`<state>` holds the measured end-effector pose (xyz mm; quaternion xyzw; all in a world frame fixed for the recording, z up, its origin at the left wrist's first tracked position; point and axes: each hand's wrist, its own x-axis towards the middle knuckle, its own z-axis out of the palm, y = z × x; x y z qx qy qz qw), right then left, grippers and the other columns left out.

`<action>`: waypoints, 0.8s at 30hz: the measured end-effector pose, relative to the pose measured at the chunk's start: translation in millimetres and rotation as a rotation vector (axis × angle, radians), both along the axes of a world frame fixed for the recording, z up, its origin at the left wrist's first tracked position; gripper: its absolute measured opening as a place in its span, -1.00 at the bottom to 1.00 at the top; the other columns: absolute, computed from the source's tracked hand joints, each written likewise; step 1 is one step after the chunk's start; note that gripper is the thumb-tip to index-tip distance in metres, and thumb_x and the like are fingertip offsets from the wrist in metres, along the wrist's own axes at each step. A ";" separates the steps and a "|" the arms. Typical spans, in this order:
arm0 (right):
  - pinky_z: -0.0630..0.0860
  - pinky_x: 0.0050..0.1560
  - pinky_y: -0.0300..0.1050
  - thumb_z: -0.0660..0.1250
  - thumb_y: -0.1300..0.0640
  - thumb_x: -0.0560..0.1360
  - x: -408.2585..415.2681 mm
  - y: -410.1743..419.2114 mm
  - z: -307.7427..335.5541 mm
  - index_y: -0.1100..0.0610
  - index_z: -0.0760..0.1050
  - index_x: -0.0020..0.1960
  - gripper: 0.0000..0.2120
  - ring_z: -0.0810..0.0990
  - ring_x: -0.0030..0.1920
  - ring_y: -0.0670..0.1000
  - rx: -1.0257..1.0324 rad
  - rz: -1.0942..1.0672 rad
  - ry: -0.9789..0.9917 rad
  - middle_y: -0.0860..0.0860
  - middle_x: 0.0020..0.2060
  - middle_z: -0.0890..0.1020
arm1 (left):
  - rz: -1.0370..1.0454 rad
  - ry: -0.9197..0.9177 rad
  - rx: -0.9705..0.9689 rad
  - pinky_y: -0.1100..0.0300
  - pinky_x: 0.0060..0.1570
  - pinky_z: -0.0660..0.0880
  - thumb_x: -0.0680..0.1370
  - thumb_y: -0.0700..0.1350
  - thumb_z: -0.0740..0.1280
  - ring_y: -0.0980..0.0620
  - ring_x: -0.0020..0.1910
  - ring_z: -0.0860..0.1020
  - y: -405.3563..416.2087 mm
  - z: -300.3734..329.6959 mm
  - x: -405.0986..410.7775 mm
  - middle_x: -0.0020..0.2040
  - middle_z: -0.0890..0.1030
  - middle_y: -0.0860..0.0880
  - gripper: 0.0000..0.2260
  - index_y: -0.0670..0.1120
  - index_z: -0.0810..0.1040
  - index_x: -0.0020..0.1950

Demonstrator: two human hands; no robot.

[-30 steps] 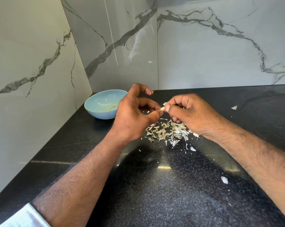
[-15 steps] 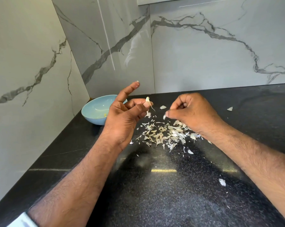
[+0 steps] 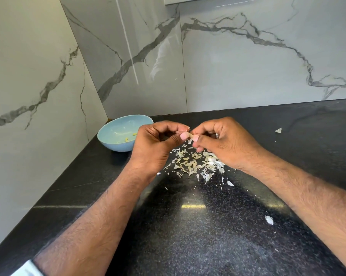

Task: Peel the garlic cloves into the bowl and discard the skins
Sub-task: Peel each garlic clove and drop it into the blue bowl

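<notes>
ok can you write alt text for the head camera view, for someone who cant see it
Two bare hands, left hand and right hand, pinch a small pale garlic clove between their fingertips above a heap of papery white garlic skins on a speckled black stone counter. A light blue round bowl holding a few peeled pieces sits left of them by marble-patterned walls.

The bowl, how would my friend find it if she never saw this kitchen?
Look along the black counter to the far left corner, where the two marble walls meet. The bowl sits there, just left of the left hand. It is the only round, pale blue thing; everything else nearby is dry garlic skins.
</notes>
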<state>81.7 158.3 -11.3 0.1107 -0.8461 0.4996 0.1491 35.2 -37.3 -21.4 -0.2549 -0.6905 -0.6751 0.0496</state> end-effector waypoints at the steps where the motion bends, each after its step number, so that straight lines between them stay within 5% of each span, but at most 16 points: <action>1: 0.56 -0.25 -0.36 0.45 0.15 0.61 0.2 0.0 0.4 0.10 0.73 0.04 -0.92 0.75 -0.22 -0.09 0.001 -0.005 -0.003 -0.07 -0.26 0.75 | 0.004 0.014 -0.008 0.20 0.00 0.62 0.53 -0.32 0.53 0.06 -0.05 0.70 -0.4 -0.2 -0.1 -0.05 0.78 -0.05 -0.86 -0.12 0.75 0.01; 5: 0.72 -0.11 0.11 0.44 0.11 0.61 2.7 -1.4 1.3 -0.01 0.74 -0.03 -0.90 0.75 -0.26 0.05 0.098 -0.052 -0.002 -0.07 -0.30 0.74 | 0.037 0.157 -0.115 0.18 0.03 0.64 0.55 -0.31 0.53 0.08 -0.06 0.72 -1.1 -1.5 -1.6 -0.07 0.78 -0.02 -0.89 -0.12 0.76 0.00; 8: 0.67 -0.24 0.30 0.43 0.10 0.56 2.2 -3.2 -0.3 -0.06 0.73 -0.16 -0.83 0.73 -0.29 0.23 0.183 -0.089 0.006 -0.02 -0.36 0.72 | 0.088 0.341 -0.280 0.10 0.04 0.67 0.56 -0.32 0.52 0.05 -0.04 0.71 -1.2 -2.3 -0.5 -0.07 0.75 0.03 -0.89 -0.13 0.76 0.01; 12: 0.70 -0.21 0.18 0.46 0.12 0.53 0.8 -3.8 -2.2 -0.04 0.73 -0.20 -0.84 0.72 -0.31 0.16 0.129 -0.120 -0.002 -0.02 -0.38 0.71 | 0.110 0.501 -0.374 0.02 -0.01 0.65 0.57 -0.37 0.47 -0.01 -0.04 0.69 -0.8 -0.6 0.0 -0.06 0.72 0.03 -0.84 -0.12 0.73 0.03; 17: 0.64 -0.12 0.10 0.49 0.23 0.51 -0.8 -5.8 -3.0 0.22 0.75 -0.13 -0.91 0.64 -0.31 0.12 -0.241 -0.002 -0.138 0.20 -0.32 0.70 | -0.020 0.285 -0.210 0.24 -0.02 0.58 0.63 -0.35 0.43 0.09 -0.11 0.69 -1.4 0.8 -0.1 -0.10 0.73 -0.10 -0.94 -0.22 0.66 0.03; 21: 0.56 -0.19 0.01 0.45 0.30 0.52 0.5 -11.1 -3.4 0.32 0.71 -0.16 -0.88 0.58 -0.34 0.09 -0.408 0.015 -0.223 0.28 -0.31 0.66 | -0.044 0.263 -0.186 0.14 -0.03 0.62 0.65 -0.33 0.40 0.02 -0.12 0.69 0.1 0.7 1.9 -0.10 0.71 -0.09 -0.95 -0.22 0.64 0.06; 24: 0.51 -0.17 0.05 0.45 0.30 0.52 -0.4 -12.1 -4.0 0.33 0.71 -0.16 -0.88 0.56 -0.35 0.08 -0.465 0.009 -0.266 0.19 -0.37 0.62 | -0.032 0.314 -0.239 -0.11 -0.02 0.67 0.62 -0.24 0.47 -0.09 -0.08 0.69 -2.7 1.3 2.3 -0.05 0.71 -0.05 -0.92 -0.16 0.66 0.10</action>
